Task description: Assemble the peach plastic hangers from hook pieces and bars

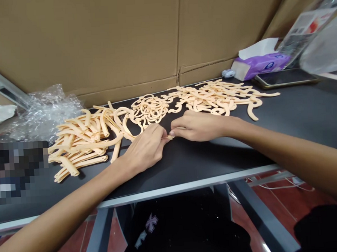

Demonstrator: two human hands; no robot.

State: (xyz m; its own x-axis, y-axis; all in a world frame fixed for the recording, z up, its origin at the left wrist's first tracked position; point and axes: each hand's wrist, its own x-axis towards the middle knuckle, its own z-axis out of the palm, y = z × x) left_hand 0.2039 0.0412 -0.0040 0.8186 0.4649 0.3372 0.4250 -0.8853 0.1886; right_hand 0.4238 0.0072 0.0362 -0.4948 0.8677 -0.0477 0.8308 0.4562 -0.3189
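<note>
My left hand (147, 146) and my right hand (196, 126) meet fingertip to fingertip over the black table. Between them they pinch a small cream-coloured plastic piece (170, 137), mostly covered by the fingers. Left of my left hand lies a heap of longer cream curved strips (84, 139), some with small holes at their ends. Just behind my hands is a cluster of thin cream rings and curls (151, 109). A spread of wavy cream pieces (209, 95) lies beyond my right hand.
Crumpled clear plastic wrap (47, 111) sits at the left. A purple tissue pack (261, 65) and a phone (286, 77) lie at the back right, near a clear bag (322, 39). Brown cardboard (110, 38) stands along the back. The table's metal front edge (188, 186) runs below my hands.
</note>
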